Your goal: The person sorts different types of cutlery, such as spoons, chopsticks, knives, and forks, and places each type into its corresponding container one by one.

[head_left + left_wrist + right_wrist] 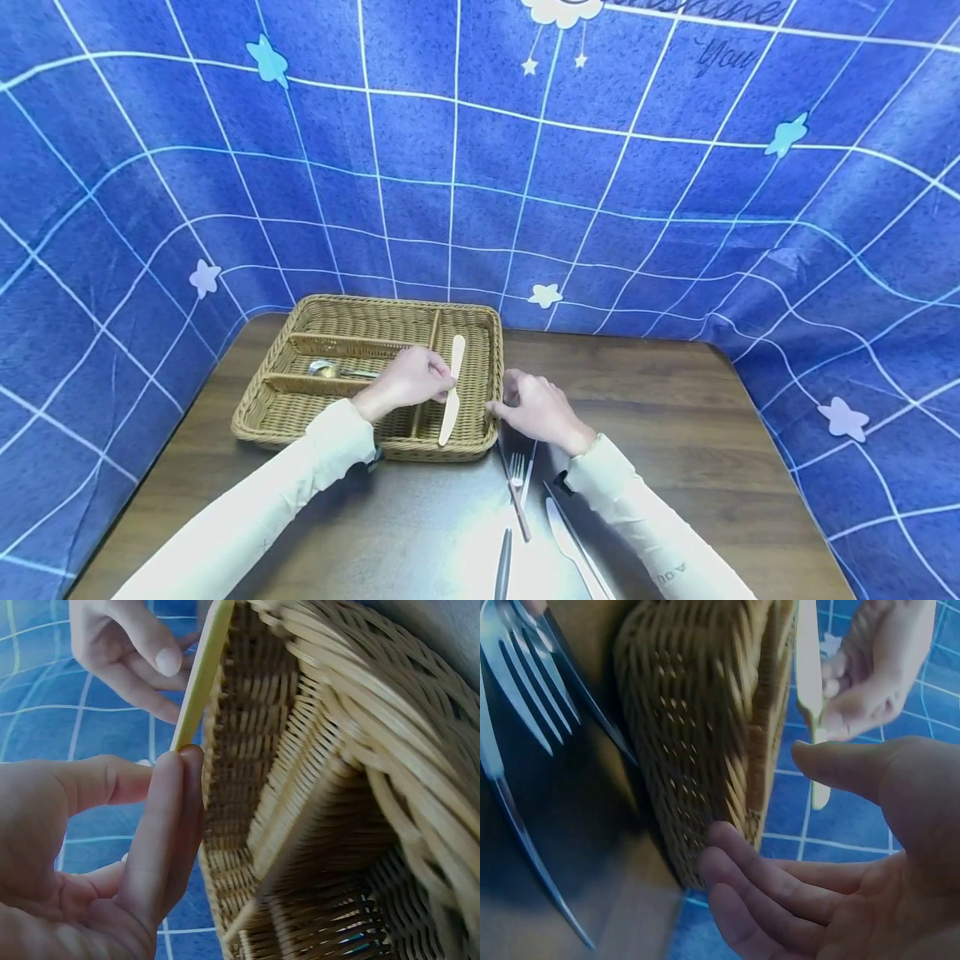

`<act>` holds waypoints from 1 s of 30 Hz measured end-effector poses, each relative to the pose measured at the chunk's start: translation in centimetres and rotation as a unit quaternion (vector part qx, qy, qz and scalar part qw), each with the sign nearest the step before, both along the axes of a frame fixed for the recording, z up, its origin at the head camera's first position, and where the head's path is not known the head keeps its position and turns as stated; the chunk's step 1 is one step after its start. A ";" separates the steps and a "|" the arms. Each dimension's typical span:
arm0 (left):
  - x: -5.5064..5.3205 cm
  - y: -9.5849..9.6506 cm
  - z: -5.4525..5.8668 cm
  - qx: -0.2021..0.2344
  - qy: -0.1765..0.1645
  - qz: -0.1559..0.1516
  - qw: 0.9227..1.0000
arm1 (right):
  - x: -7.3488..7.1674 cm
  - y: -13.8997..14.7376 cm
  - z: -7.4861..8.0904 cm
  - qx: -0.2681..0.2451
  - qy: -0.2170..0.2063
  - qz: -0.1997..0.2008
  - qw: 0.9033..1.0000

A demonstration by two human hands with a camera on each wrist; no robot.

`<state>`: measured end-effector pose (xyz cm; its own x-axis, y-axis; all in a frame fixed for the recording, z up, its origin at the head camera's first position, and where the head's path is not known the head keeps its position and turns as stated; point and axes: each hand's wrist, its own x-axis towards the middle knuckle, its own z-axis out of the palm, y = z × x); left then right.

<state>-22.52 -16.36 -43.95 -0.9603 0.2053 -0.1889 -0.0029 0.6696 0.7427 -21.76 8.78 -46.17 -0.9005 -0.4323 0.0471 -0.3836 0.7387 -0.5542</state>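
Note:
My left hand (411, 382) pinches a pale yellow table knife (457, 354) by its middle, between thumb and fingertips. The knife lies over the right-hand compartment of a brown wicker cutlery basket (442, 453), pointing roughly front to back. In the left wrist view, the knife (201, 679) appears edge-on beyond the fingertips. Just outside the basket's right rim is my right hand (542, 408), its fingers loosely bent and its thumb apart, with nothing held. From the right wrist, its fingertips (724, 862) overlap the basket's woven side (679, 735).
A spoon (324, 367) lies in the basket's middle left compartment. In front of the basket's right corner, a fork (517, 467) and several thin utensils rest on the wooden table (637, 392). A silver knife (561, 529) lies nearer. Blue patterned cloth (420, 133) surrounds the back and sides.

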 end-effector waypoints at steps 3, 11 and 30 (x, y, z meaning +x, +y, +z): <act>-0.4 0.4 -0.5 -0.011 0.001 0.004 1.000 | 0.1 -0.3 -0.6 0.004 0.004 0.001 1.000; -1.0 0.7 -1.1 -0.026 0.021 0.017 0.999 | 0.2 -0.7 -1.0 0.002 0.018 -0.006 1.000; -2.4 1.2 -2.6 -0.089 0.019 -0.029 0.995 | 0.3 -0.7 -1.2 -0.004 0.011 -0.009 1.000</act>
<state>-24.92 -15.15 -46.55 -0.9551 0.2270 -0.1903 0.0659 0.7892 0.6106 -21.44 8.08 -47.34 -0.9068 -0.4157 0.0703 -0.3823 0.7406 -0.5526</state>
